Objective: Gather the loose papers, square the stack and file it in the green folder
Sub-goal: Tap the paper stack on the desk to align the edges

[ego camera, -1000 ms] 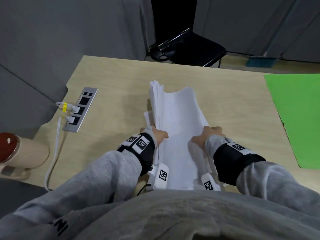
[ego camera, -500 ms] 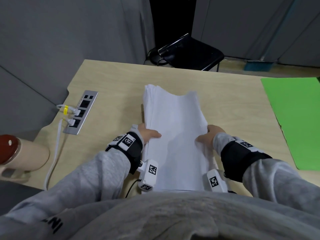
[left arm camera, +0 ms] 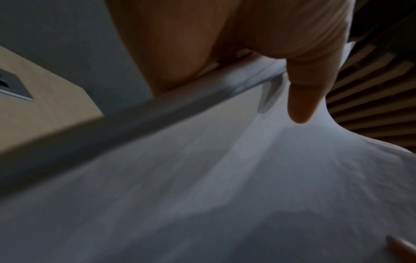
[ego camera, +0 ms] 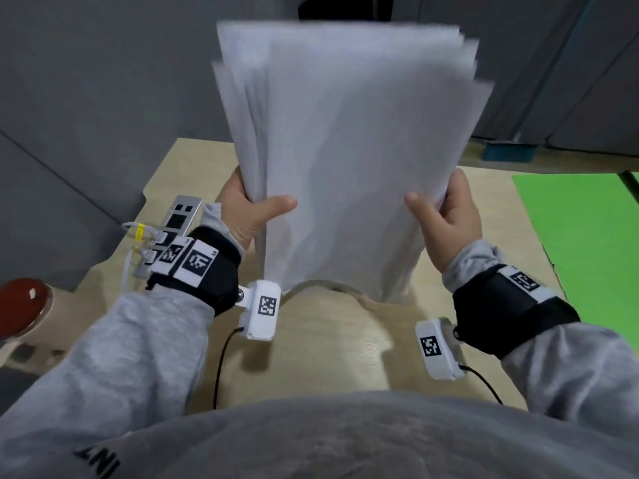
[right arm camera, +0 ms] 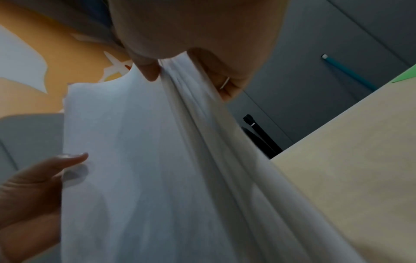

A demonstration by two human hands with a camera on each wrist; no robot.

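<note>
A thick stack of white papers [ego camera: 345, 150] stands upright over the wooden table [ego camera: 328, 340], its top edges uneven and fanned, its lower edge close to the tabletop. My left hand [ego camera: 249, 209] grips the stack's left edge, thumb on the near face. My right hand [ego camera: 446, 216] grips the right edge the same way. The left wrist view shows the thumb [left arm camera: 310, 92] pressing on the paper [left arm camera: 202, 178]. In the right wrist view the sheets [right arm camera: 157, 160] run between thumb and fingers [right arm camera: 227, 83]. The green folder [ego camera: 587, 236] lies open flat at the table's right.
A metal socket panel [ego camera: 173, 223] with white cables plugged in is set into the table at the left. A red-topped wooden post [ego camera: 20, 305] stands off the table's left edge. Grey partition walls close off the back.
The stack lay flat on the table under both hands before; now both hands have raised it upright, and the head view has drawn much closer to it.
</note>
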